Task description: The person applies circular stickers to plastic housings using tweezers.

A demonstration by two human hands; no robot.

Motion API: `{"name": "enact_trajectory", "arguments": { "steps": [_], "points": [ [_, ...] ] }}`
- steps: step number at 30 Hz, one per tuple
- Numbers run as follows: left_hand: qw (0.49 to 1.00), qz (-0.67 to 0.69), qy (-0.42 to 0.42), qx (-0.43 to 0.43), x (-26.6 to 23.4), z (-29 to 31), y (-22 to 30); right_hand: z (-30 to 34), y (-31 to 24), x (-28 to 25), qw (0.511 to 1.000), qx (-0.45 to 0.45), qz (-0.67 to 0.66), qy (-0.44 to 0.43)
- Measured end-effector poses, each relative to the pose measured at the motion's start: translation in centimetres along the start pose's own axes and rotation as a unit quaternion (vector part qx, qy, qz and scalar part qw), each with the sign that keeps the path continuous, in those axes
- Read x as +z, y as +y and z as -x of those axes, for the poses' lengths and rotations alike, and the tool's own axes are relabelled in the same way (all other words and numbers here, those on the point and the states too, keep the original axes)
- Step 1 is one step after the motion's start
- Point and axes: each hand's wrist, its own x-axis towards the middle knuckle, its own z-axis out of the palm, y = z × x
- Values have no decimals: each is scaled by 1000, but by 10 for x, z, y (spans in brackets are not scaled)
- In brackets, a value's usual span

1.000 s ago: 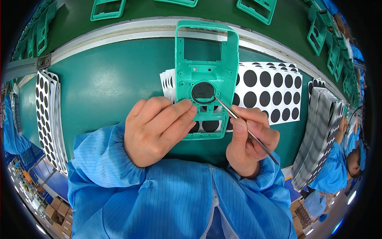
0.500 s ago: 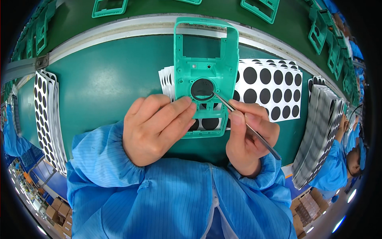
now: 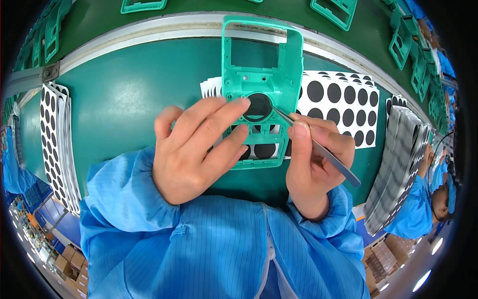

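Observation:
A green plastic housing (image 3: 295,65) with a rectangular opening at its far end lies in front of me. A round black disc (image 3: 258,107) sits in its circular recess. My left hand (image 3: 191,149) rests over the housing's left side with fingers apart, one fingertip at the disc's left edge. In my right hand (image 3: 318,154) are metal tweezers (image 3: 338,165), pinched between thumb and fingers. Their tip meets the disc's right rim. White sheets of black round stickers (image 3: 349,94) lie partly under the housing and extend to its right.
Stacks of sticker sheets stand at the left (image 3: 60,144) and right (image 3: 398,164) of the green table (image 3: 134,89). A pale rail (image 3: 149,31) separates it from a green belt (image 3: 199,6) carrying more housings (image 3: 343,12). A person in blue (image 3: 411,214) is at the far right.
My left fingers have spread and one has reached up to the disc's edge. The housing has shifted slightly right and away. The tweezers stay at the disc's right rim.

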Motion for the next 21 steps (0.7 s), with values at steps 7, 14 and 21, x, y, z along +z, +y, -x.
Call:
{"name": "enact_trajectory", "arguments": {
  "steps": [7,14,21],
  "points": [
    [997,-80,-11,-18,-1,-12,4,0,1,2,1000,3,-8,5],
    [992,-125,4,5,8,-20,-1,3,0,3,1000,11,-7,12],
    [991,-132,-1,6,8,-20,0,3,-1,3,1000,18,6,11]
  ]
}}
